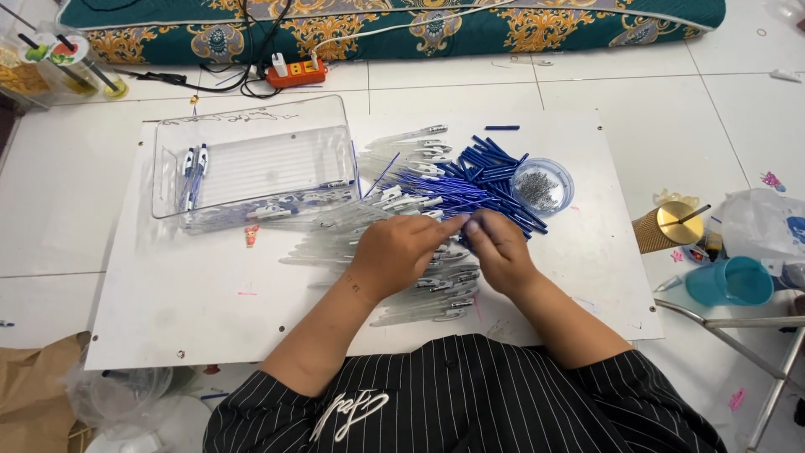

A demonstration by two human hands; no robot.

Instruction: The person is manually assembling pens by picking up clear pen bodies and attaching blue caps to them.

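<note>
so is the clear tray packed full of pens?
No, the clear tray holds only a few pens at its left end; the rest is bare.

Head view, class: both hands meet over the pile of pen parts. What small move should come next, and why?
Probably lay the piece pinched between the left hand and right hand into the clear tray. A few finished pens already lie at its left end, and the tray sits close by on the white board.

So much blue here: dark blue refills (486, 172) piled on a white board (168, 310), next to clear barrels (419, 289) and a clear tray (251, 159). Cushion (402, 25) is teal with gold floral print. Orange power strip (295, 74), turquoise cup (729, 281), gold lid (679, 222), black shirt (470, 403) with thin white pinstripes.
</note>
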